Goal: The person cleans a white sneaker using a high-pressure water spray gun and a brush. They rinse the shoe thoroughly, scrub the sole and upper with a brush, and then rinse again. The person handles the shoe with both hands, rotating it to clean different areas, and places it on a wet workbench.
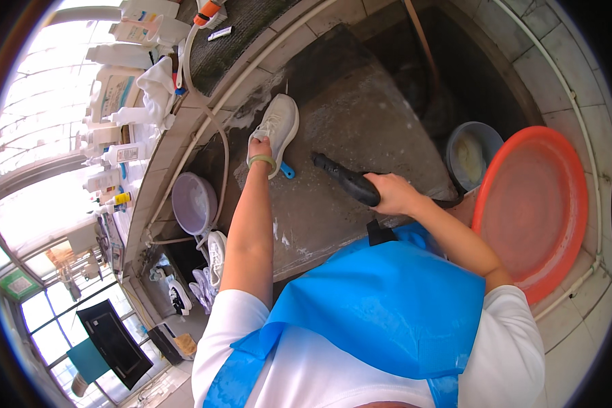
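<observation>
My left hand (260, 149), with a pale green bangle at the wrist, grips the heel opening of a white lace-up sneaker (280, 120). The shoe rests on a wet grey slab (336, 117), its toe pointing away from me. Beside its heel a blue handle (287, 170) sticks out; what it belongs to is hidden. To the right, my right hand (393, 194) is closed around a black spray gun or nozzle (347, 178) held above the slab. Its tip points towards the shoe, a short way apart from it. No spray can be made out.
A red basin (535, 214) and a grey bucket (456, 153) stand at the right. A purple basin (194, 203), a hose and more shoes (217, 260) are at the left. Several bottles (127, 153) line the ledge. A dark trough (469, 66) lies beyond the slab.
</observation>
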`<action>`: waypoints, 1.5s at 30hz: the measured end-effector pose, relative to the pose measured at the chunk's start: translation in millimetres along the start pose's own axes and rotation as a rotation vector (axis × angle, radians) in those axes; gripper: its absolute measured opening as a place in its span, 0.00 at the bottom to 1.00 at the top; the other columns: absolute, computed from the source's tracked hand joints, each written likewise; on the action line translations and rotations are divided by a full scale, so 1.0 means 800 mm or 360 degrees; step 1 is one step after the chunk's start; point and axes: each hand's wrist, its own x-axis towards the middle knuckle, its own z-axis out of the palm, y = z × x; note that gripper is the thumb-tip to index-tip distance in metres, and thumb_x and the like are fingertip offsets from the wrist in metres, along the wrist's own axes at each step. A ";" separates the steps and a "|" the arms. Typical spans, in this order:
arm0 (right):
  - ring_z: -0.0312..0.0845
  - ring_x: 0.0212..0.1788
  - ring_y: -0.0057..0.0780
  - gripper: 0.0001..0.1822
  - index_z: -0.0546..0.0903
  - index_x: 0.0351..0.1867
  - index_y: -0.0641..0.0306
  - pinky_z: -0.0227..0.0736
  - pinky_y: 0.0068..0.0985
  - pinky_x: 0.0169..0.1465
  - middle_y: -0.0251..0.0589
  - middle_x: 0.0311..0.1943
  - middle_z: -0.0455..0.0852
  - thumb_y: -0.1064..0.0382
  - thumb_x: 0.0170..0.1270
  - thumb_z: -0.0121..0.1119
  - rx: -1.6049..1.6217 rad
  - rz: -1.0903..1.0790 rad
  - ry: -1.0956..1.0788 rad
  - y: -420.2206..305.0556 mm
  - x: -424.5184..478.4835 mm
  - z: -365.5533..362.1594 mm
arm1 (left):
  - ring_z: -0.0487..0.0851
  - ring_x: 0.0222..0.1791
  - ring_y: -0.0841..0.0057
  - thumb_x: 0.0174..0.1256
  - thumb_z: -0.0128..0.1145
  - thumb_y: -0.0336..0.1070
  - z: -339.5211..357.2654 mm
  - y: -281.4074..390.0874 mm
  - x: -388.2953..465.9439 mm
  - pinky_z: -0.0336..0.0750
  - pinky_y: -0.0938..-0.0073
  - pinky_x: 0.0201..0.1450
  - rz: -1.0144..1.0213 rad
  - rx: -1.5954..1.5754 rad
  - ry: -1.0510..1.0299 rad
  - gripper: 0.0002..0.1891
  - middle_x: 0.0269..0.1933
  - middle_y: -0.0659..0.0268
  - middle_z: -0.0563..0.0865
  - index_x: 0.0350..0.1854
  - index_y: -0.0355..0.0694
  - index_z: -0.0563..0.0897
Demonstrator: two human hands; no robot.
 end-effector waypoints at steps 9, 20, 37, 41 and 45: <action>0.69 0.57 0.52 0.50 0.57 0.65 0.69 0.67 0.39 0.56 0.58 0.53 0.73 0.48 0.43 0.69 -0.0538 -0.0231 -0.0712 0.073 0.016 0.070 | 0.77 0.54 0.67 0.67 0.51 0.47 -0.017 0.014 -0.005 0.67 0.66 0.63 -0.0920 -0.2091 -0.0574 0.21 0.52 0.60 0.80 0.54 0.36 0.74; 0.71 0.53 0.51 0.22 0.71 0.53 0.65 0.70 0.39 0.54 0.53 0.51 0.75 0.70 0.53 0.50 -0.0946 -0.0072 0.1545 0.154 0.245 -0.363 | 0.72 0.58 0.63 0.65 0.51 0.36 0.027 0.054 -0.050 0.63 0.63 0.65 -0.0932 -0.2354 -0.0451 0.18 0.55 0.58 0.78 0.54 0.33 0.73; 0.62 0.60 0.53 0.25 0.65 0.59 0.71 0.57 0.39 0.62 0.57 0.55 0.70 0.72 0.57 0.50 -0.0878 -0.0035 0.1951 0.281 0.311 -0.324 | 0.67 0.64 0.66 0.73 0.37 0.52 0.093 0.054 -0.046 0.57 0.67 0.68 -0.1013 -0.2742 -0.0607 0.27 0.64 0.60 0.70 0.64 0.36 0.64; 0.68 0.55 0.46 0.16 0.74 0.45 0.66 0.60 0.39 0.60 0.50 0.45 0.76 0.73 0.52 0.53 -0.1205 -0.0582 0.0858 0.308 0.277 -0.217 | 0.67 0.64 0.65 0.73 0.36 0.52 0.095 0.065 -0.046 0.57 0.66 0.69 -0.1085 -0.2763 -0.0490 0.27 0.64 0.59 0.70 0.64 0.35 0.64; 0.68 0.57 0.37 0.14 0.79 0.45 0.58 0.58 0.44 0.60 0.38 0.48 0.78 0.61 0.59 0.50 -0.2653 0.0154 0.0091 0.401 0.328 -0.241 | 0.67 0.64 0.65 0.73 0.35 0.51 0.096 0.064 -0.040 0.58 0.65 0.69 -0.1086 -0.2710 -0.0562 0.27 0.63 0.60 0.71 0.63 0.35 0.65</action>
